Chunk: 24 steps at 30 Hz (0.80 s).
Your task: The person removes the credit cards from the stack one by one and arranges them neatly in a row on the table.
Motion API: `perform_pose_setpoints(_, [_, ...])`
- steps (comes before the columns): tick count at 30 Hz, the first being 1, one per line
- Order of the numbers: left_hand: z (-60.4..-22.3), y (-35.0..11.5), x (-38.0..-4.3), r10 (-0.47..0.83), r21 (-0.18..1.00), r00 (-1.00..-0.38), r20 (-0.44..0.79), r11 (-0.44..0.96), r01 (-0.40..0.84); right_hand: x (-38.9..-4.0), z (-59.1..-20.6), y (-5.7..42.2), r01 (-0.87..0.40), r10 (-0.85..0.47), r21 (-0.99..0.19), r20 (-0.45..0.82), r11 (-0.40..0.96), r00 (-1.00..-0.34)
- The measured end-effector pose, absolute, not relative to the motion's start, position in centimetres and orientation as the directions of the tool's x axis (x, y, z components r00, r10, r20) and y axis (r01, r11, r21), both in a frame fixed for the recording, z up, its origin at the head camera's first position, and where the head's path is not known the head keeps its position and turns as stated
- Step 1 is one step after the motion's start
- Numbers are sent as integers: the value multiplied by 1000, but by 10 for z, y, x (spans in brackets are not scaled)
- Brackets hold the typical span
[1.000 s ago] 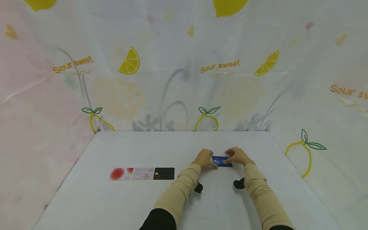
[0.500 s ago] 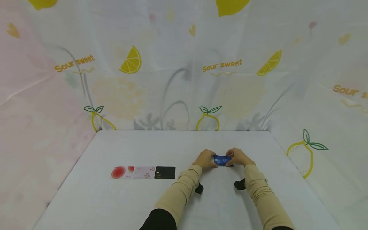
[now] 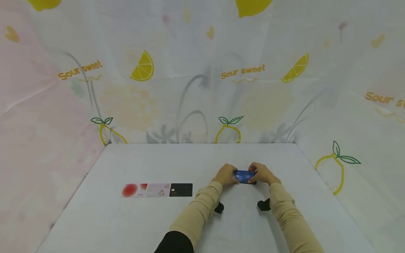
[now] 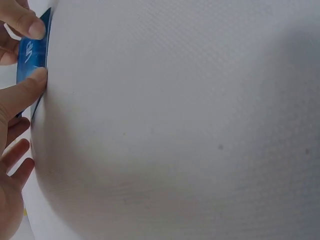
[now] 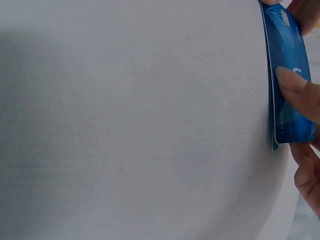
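Both hands pinch a blue VIP card (image 3: 245, 176) with a gold chip, at the right half of the white table. My left hand (image 3: 225, 174) grips its left end, with the thumb (image 4: 30, 85) on the printed face. At the other end, my right hand (image 3: 265, 173) holds the card with its thumb (image 5: 297, 87) on the face and fingers behind. In the right wrist view a second thin blue edge (image 5: 274, 142) shows along the card's long side. That card is close over the table and leans slightly; its back is hidden.
Left of the hands, three cards lie edge to edge in a row: one with red circles (image 3: 129, 190), a pale pink floral one (image 3: 157, 190) and a black VIP one (image 3: 181, 190). A lemon-printed cloth (image 3: 196, 98) hangs behind the white table (image 3: 126, 225).
Both hands have closed in on the blue card's ends. The right thumb has slid from its face toward the near edge, uncovering the VIP print. The row of cards has not moved.
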State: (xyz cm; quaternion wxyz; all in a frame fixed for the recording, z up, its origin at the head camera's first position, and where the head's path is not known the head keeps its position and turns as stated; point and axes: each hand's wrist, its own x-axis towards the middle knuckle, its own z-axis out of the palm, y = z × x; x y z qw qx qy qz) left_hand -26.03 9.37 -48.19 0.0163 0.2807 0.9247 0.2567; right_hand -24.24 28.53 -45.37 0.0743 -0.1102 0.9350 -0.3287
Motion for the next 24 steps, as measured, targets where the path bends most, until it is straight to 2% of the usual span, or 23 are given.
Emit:
perform_pose_setpoints(5, [-484, 92, -262, 525, 470, -836, 159, 705, 532, -239, -446, 282, -177, -272, -622, -60, 763, -960])
perform_pose_setpoints(9, [-485, 90, -263, 531, 459, -830, 171, 702, 544, -236, -442, 278, -239, -320, -543, -59, 805, -946])
perform_pose_setpoints(13, [-487, 89, -262, 549, 457, -817, 178, 689, 563, -233, -444, 278, -299, -345, -490, -4, 819, -939])
perform_pose_setpoints(17, [-485, 88, -258, 539, 511, -831, 137, 681, 525, -229, -448, 282, -319, -335, -513, 64, 797, -940])
perform_pose_setpoints(20, [-482, 86, -256, 517, 562, -850, 102, 675, 478, -227, -449, 285, -302, -314, -573, 81, 761, -946])
perform_pose_setpoints(24, [-480, 84, -256, 527, 549, -838, 138, 663, 508, -223, -447, 288, -272, -297, -628, 69, 729, -953])
